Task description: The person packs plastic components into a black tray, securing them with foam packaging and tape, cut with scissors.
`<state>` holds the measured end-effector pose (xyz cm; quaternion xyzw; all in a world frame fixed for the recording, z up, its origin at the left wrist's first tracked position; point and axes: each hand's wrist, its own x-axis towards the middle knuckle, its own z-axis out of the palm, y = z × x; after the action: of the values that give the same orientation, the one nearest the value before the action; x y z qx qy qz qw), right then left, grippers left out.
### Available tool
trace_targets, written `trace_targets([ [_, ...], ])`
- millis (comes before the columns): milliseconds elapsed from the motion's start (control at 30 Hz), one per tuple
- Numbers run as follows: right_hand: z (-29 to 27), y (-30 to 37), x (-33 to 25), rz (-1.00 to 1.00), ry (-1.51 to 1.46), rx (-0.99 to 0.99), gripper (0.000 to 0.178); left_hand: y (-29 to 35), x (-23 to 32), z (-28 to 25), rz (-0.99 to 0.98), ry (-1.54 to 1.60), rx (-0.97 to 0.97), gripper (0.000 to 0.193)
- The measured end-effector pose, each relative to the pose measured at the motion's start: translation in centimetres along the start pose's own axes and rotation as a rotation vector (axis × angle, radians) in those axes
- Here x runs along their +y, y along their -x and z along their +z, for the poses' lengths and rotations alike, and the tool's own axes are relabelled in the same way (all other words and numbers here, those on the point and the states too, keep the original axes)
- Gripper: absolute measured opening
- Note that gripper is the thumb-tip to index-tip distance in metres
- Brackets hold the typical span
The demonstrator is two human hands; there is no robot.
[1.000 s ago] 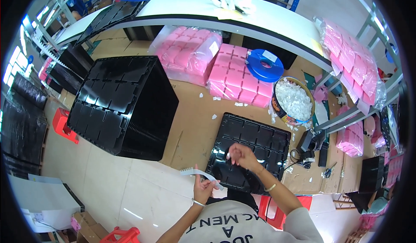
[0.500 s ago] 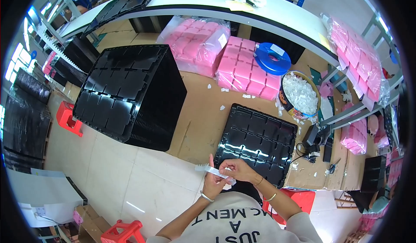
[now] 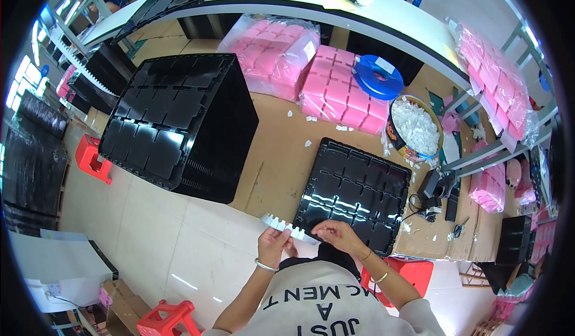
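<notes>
A white strip with a notched, toothed edge (image 3: pixel 297 233) is pinched in my left hand (image 3: pixel 272 244), just off the near left corner of a black molded tray (image 3: pixel 359 183). Beside the strip's right end, over the tray's near edge, is my right hand (image 3: pixel 338 235). Its fingertips are drawn together, and whatever they may hold is too small to tell. The tray lies flat on the cardboard-covered table (image 3: pixel 278 138), its surface divided into rectangular sections with shiny highlights.
A tall stack of black trays (image 3: pixel 179 120) stands left of the tray. Behind lie bagged pink foam blocks (image 3: pixel 341 90), a blue tape roll (image 3: pixel 378 76) and a round tub of white scraps (image 3: pixel 414 126). Scissors (image 3: pixel 460 228) and black cabled devices (image 3: pixel 428 195) sit at right. Red stools (image 3: pixel 171 318) stand below.
My left hand has moved left and turned the strip so its teeth face up. My right hand has come away from it, slightly right, to the tray's near edge.
</notes>
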<state>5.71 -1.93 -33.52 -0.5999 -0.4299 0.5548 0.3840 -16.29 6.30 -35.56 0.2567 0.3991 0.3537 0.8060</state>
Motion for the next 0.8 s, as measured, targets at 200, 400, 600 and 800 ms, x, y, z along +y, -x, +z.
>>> trace_targets([
  [200,1.8,-1.3,-0.7,-0.047,0.023,-0.026,0.025,0.6,-1.1,0.2,-0.003,-0.050,0.043,0.024],
  [400,2.4,-1.7,0.2,-0.004,-0.117,0.007,0.018,1.1,-1.1,0.1,-0.048,-0.022,0.032,0.023],
  [600,3.6,-0.7,-2.0,-0.183,0.289,0.142,0.014,0.3,-4.4,-2.6,-0.066,-0.051,0.233,0.018],
  [800,1.9,-2.5,0.5,-0.160,0.427,0.266,0.007,0.2,-8.8,-8.2,-0.187,-0.012,0.420,0.020],
])
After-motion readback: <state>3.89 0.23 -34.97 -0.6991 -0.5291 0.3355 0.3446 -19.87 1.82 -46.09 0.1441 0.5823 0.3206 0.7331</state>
